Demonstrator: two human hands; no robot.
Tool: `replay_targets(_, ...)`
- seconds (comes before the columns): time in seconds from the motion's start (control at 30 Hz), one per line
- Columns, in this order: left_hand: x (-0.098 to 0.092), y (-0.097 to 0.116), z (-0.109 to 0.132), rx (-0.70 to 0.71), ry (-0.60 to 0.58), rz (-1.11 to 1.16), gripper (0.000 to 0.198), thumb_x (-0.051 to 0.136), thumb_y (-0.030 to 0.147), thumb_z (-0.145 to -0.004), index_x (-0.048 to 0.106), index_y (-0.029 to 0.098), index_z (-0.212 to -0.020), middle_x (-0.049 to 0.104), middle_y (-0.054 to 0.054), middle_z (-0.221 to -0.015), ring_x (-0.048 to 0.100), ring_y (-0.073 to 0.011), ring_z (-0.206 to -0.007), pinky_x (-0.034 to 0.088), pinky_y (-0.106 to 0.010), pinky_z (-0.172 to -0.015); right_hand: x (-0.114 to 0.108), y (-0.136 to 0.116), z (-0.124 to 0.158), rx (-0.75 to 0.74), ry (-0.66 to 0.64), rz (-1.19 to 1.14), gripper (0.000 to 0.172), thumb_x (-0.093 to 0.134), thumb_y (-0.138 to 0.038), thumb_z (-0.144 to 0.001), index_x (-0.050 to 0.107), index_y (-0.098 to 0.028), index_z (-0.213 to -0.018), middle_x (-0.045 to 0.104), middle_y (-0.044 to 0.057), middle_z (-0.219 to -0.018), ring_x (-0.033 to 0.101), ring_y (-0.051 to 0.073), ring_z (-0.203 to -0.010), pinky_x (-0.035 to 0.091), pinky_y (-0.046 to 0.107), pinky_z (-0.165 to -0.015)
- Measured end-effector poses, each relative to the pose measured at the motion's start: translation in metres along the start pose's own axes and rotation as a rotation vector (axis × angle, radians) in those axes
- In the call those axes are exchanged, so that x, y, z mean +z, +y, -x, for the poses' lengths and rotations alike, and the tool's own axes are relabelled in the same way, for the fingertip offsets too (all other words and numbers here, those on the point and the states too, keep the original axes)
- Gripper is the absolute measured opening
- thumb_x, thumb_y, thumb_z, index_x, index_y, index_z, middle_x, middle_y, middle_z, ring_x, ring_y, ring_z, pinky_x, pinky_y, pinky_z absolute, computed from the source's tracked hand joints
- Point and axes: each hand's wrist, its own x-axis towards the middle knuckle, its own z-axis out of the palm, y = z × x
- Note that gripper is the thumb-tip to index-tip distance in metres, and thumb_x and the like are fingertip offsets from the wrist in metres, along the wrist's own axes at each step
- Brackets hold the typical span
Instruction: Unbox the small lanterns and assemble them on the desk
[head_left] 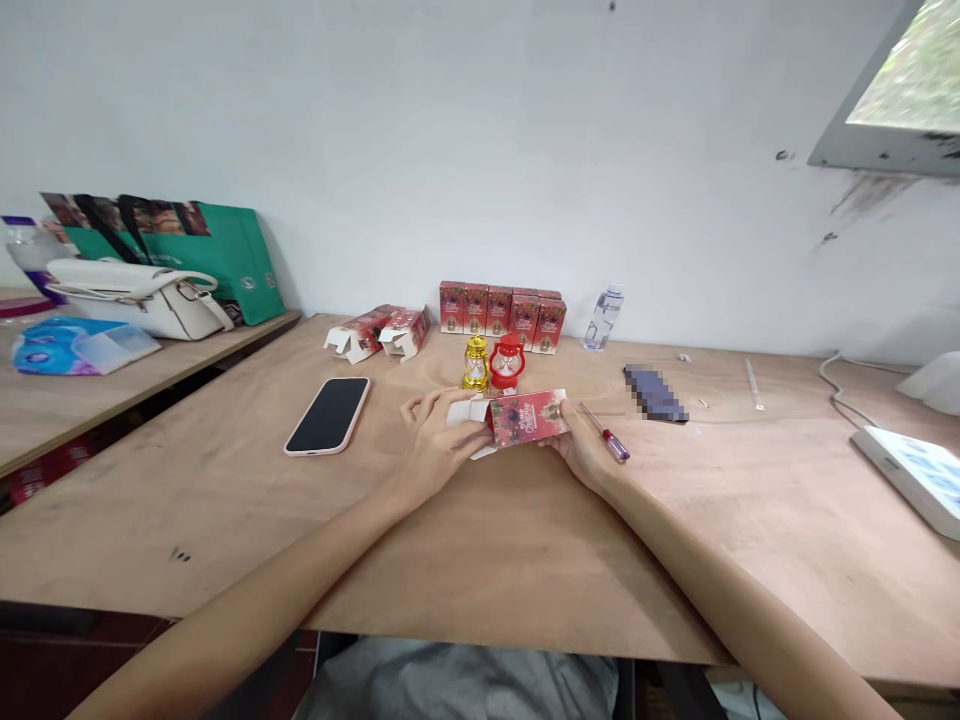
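Observation:
A small red printed cardboard box [528, 418] lies on its side between my hands, its white end flaps folded out at the left. My right hand [586, 450] grips the closed right end. Fingers of my left hand [439, 440] are closed at the open end, by the flaps; their tips are partly hidden at the opening. Just behind the box stand a gold miniature lantern [475, 366] and a red miniature lantern [507, 366]. Close to my right hand lies a screwdriver [616, 446] with a purple-red handle.
Several red boxes [499, 312] stand against the wall, with two opened boxes [405, 332] to their left. A phone [328, 416] lies left, a dark pixelated object [655, 393] right. Also around are a clear bottle [603, 318], a power strip [916, 478] and a white handbag [161, 300].

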Motion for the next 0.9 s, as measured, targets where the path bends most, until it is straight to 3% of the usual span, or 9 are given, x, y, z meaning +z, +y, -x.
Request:
replay_targets(0.23,-0.0011,-0.0044,-0.0018,-0.093,0.009,-0.075,0.02,0.057,0.033,-0.086,0.07,0.024,-0.073,0.062,-0.006,-0.115,0.049,-0.0251,-0.105,0.028,-0.047,-0.086,0.0034,-0.0039,0.0043,-0.003,-0.029,-0.046,0.026,0.061,-0.047,-0.076,0.057,-0.022,-0.073,0.065,0.001,-0.071,0.062,0.02,-0.08,0.049,0.031,-0.065)
replay_targets(0.37,-0.003,-0.006,-0.0043,-0.042,-0.005,-0.042,0.024,0.057,0.032,-0.086,0.07,0.023,-0.067,0.064,-0.006,-0.113,0.051,-0.0257,-0.106,0.027,-0.047,-0.086,0.003,-0.0034,0.0044,-0.007,-0.026,-0.056,0.025,0.06,-0.046,-0.076,0.059,-0.022,-0.077,0.065,0.001,-0.073,0.062,0.02,-0.08,0.05,0.032,-0.067)
replay_targets(0.57,-0.009,0.0004,-0.0052,0.051,0.014,-0.006,0.017,0.058,0.03,-0.086,0.07,0.028,-0.073,0.068,-0.002,-0.106,0.055,-0.0216,-0.102,0.025,-0.046,-0.09,0.0041,-0.0035,0.0053,-0.03,-0.057,-0.039,0.032,0.062,-0.052,-0.073,0.061,-0.022,-0.085,0.067,0.0,-0.077,0.062,0.02,-0.081,0.05,0.032,-0.069)
replay_targets(0.9,-0.0065,-0.0004,-0.0054,0.016,0.013,-0.063,0.019,0.058,0.029,-0.086,0.069,0.026,-0.071,0.068,-0.002,-0.109,0.054,-0.0226,-0.108,0.026,-0.046,-0.089,0.0024,0.0007,0.0035,-0.028,-0.047,-0.028,0.039,0.062,-0.056,-0.072,0.063,-0.021,-0.09,0.07,0.001,-0.084,0.063,0.02,-0.08,0.05,0.031,-0.065)
